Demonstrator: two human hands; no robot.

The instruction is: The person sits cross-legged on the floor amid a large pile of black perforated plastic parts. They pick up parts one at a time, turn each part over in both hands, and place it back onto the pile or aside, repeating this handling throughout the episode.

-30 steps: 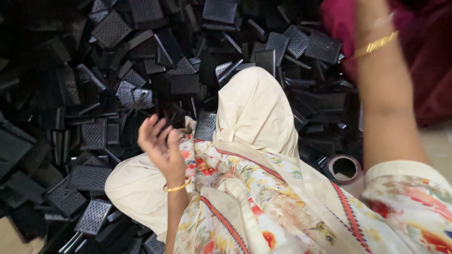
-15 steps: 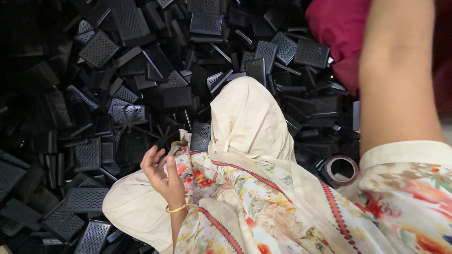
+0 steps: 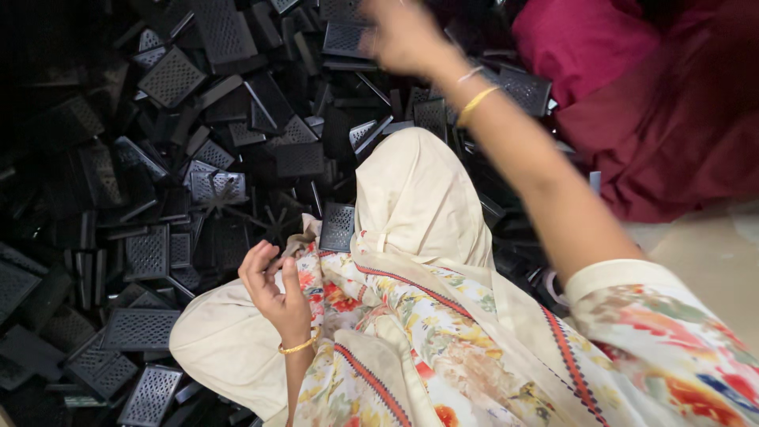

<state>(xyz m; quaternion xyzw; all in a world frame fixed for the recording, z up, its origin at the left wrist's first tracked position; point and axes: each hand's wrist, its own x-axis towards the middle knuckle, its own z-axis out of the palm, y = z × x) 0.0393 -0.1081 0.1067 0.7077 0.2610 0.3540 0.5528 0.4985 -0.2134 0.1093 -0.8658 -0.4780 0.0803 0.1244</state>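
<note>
Black grille pieces (image 3: 170, 77) lie heaped across the floor from the left edge to the far middle. Left hand (image 3: 277, 289) rests on the lap with fingers curled and empty, beside one grille (image 3: 338, 225). Right hand (image 3: 403, 35) reaches over the heap, blurred; I cannot tell its fingers.

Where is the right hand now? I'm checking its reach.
In the head view, the right hand is blurred at the top centre, stretched out over the pile of black grille pieces, beside the dark red cloth.

Maroon cloth (image 3: 632, 103) top rt; beige floor (image 3: 711, 253) beside it.
</note>
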